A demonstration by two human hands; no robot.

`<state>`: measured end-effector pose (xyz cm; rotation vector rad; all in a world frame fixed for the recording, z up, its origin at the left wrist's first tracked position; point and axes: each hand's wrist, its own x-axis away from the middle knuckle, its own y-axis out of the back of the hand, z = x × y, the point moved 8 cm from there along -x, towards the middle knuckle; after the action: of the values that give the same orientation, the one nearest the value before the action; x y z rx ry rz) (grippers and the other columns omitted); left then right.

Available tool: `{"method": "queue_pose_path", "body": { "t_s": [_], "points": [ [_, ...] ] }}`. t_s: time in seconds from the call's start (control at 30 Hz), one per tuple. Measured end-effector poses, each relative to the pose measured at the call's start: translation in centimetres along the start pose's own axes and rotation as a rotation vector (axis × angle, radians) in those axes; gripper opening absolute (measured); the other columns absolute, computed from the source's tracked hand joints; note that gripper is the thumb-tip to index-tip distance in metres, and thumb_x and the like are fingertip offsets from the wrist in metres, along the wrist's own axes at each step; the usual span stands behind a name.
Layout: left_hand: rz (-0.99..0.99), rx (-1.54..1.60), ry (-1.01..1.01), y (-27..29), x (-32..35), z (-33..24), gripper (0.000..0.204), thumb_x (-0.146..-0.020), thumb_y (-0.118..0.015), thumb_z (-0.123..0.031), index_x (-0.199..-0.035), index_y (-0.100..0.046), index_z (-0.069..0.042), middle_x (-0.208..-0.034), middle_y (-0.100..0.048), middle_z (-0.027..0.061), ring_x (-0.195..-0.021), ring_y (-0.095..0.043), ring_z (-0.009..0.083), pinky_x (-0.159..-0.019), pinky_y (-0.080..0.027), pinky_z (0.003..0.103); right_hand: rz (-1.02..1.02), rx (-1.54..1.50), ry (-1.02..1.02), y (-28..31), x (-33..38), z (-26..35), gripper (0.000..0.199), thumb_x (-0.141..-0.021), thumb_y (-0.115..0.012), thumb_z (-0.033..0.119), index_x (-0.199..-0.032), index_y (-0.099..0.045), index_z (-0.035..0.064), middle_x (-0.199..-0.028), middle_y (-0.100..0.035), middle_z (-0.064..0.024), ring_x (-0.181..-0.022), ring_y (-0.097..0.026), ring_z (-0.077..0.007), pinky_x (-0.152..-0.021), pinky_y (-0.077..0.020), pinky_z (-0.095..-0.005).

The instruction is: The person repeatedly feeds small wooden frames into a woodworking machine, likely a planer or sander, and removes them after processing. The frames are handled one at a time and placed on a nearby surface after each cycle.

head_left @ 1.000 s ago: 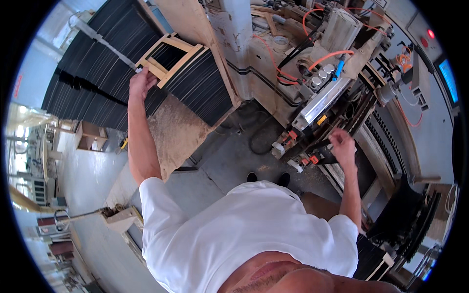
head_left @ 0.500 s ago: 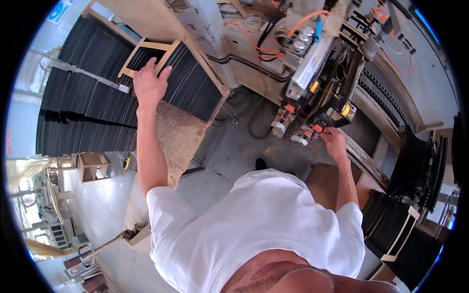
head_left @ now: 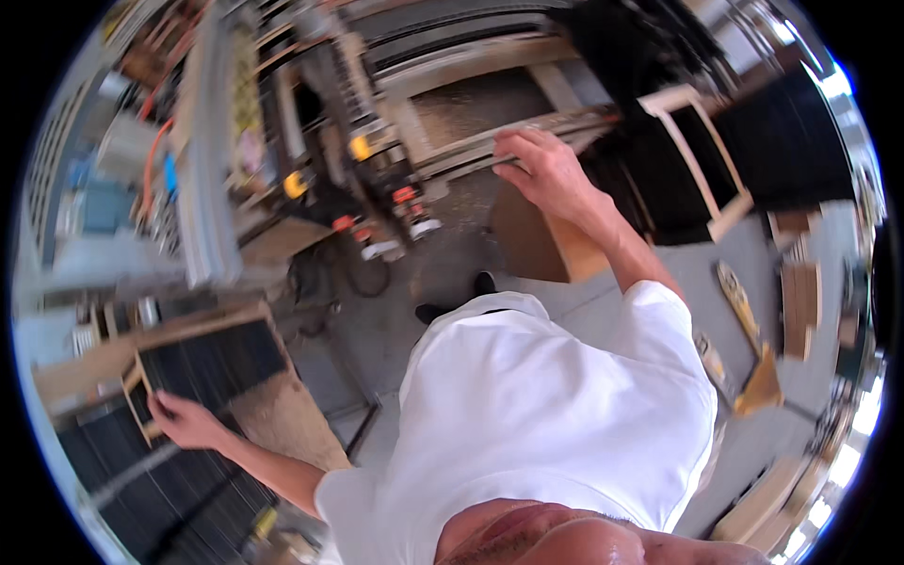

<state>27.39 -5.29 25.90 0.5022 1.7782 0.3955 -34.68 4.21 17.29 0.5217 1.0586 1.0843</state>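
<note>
My left hand [head_left: 184, 421] is at a light wooden frame [head_left: 144, 438] resting on stacked thin black sheets [head_left: 212, 361]. Its fingers are bent at the frame's edge; motion blur hides whether they grip it. Raised on the other side, my right hand [head_left: 546, 174] is in front of a machine's wooden rail [head_left: 471, 165]. The fingers curl with the thumb apart, and I make out nothing held in them. Another light wooden frame [head_left: 692, 165], to the right of that hand, lies against black material [head_left: 786, 141].
The machine's clamp ends, with red [head_left: 405, 195] and yellow [head_left: 361, 148] parts, stand ahead. A brown board box [head_left: 546, 240] is beneath my right hand. A yellow pallet jack [head_left: 758, 377] stands at right. A worn board [head_left: 287, 414] lies beside the left stack.
The view has swung right, so the machine and left stack now appear further left. My right hand has left the red part at the clamp end and risen toward the right-hand frame.
</note>
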Motion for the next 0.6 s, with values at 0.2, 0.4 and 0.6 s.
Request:
{"method": "queue_pose_path", "body": {
  "t_s": [0.2,0.4,0.6],
  "points": [
    [0.421,0.877,0.180,-7.0,15.0,-16.4,0.021,-0.098,-0.052,-0.011,-0.096,-0.064,0.005,-0.092,-0.067,0.0120,-0.081,-0.066,0.0197,-0.077,-0.053,0.029,-0.229,0.552,-0.199,15.6,4.8,-2.7,0.026,-0.075,-0.073,0.015,-0.097,-0.063,0.0069,-0.112,-0.063,-0.0104,-0.104,-0.060,-0.0301,-0.088,-0.0482,-0.0398],
    [0.876,1.072,0.415,-15.7,22.4,-25.7,0.027,-0.098,-0.054,-0.016,-0.111,-0.062,0.005,-0.097,-0.069,0.0122,-0.086,-0.068,0.0180,-0.080,-0.052,0.028,-0.091,0.536,-0.693,19.6,13.8,-10.0,0.022,-0.083,-0.068,0.018,-0.098,-0.055,0.0079,-0.085,-0.062,-0.0130,-0.085,-0.060,-0.0349,-0.071,-0.0467,-0.0420],
    [1.021,1.268,0.664,-27.0,20.4,-29.7,0.032,-0.097,-0.056,-0.023,-0.117,-0.060,0.002,-0.102,-0.067,0.0117,-0.087,-0.067,0.0177,-0.082,-0.055,0.031,-0.264,0.369,-0.780,20.1,15.6,-9.8,0.018,-0.085,-0.067,0.013,-0.101,-0.061,0.0085,-0.085,-0.064,-0.0111,-0.081,-0.060,-0.0296,-0.071,-0.0473,-0.0395]
  ]
}}
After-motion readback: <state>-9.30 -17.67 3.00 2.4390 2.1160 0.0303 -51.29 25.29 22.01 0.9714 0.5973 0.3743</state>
